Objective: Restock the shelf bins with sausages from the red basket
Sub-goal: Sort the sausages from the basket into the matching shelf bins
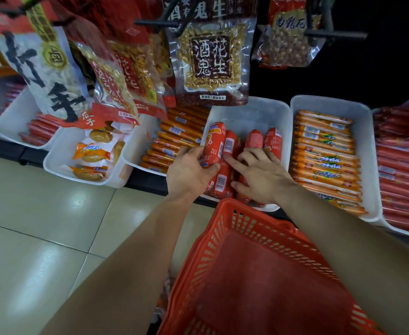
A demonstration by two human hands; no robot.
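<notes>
A white shelf bin (249, 114) in the middle holds several thick red sausages (254, 139) with barcodes. My left hand (189, 172) grips one thick red sausage (214, 143) at the bin's left side, tilted upward. My right hand (261, 175) lies flat on the sausages in the bin, fingers spread, index finger touching a sausage (230, 143) beside the held one. The red basket (266, 269) stands just below the bin, under my forearms, and its visible inside shows no sausages.
Neighbouring white bins hold thin orange sausages (324, 155) on the right, more orange sticks (176, 139) on the left, red sticks (401, 180) far right and yellow snack packs (94, 155). Hanging peanut bags (210, 56) dangle just above the bins. Tiled floor (41, 226) lies left.
</notes>
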